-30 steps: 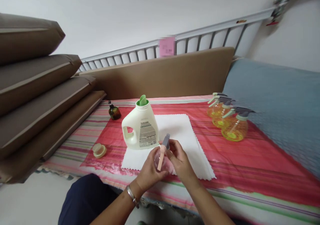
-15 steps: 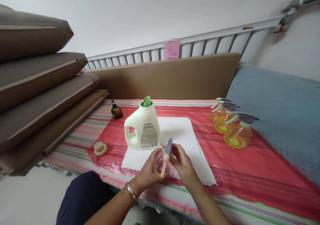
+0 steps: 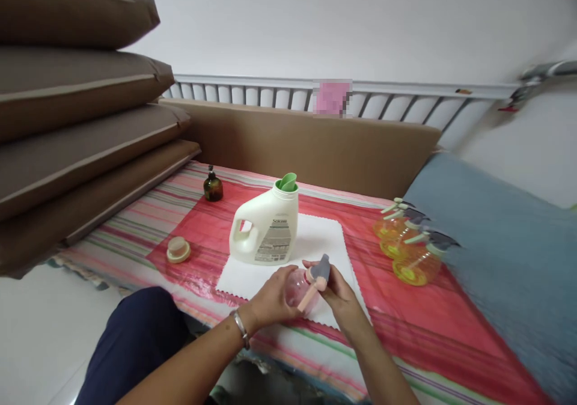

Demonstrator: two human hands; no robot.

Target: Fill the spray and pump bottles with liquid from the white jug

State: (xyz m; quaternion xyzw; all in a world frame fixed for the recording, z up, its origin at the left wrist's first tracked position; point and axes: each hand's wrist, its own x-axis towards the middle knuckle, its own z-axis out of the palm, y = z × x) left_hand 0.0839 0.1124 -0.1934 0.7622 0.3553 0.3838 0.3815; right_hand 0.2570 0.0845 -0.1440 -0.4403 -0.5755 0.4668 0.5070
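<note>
My left hand (image 3: 274,297) is wrapped round the clear, round body of a spray bottle (image 3: 295,289), low over the front of a white cloth (image 3: 324,240). At its neck, my right hand (image 3: 336,289) grips the grey and pink spray head (image 3: 319,273). The bottle leans to the right, its pink trigger pointing toward me. Part of the bottle is hidden by my fingers. Just behind my hands stands a large cream detergent jug (image 3: 265,228), upright, with a green spout (image 3: 287,182) in its open mouth.
Several spray bottles with yellow liquid (image 3: 417,265) stand at the right. A brown pump bottle (image 3: 213,187) is at the back left, and a cream cap (image 3: 179,249) lies nearer on the red sheet (image 3: 383,309). Stacked brown cushions (image 3: 90,146) rise on the left.
The spray bottle has tipped from nearly upright toward the right. My right hand has shifted onto the spray head, while my left hand still holds the body. The camera view has turned slightly.
</note>
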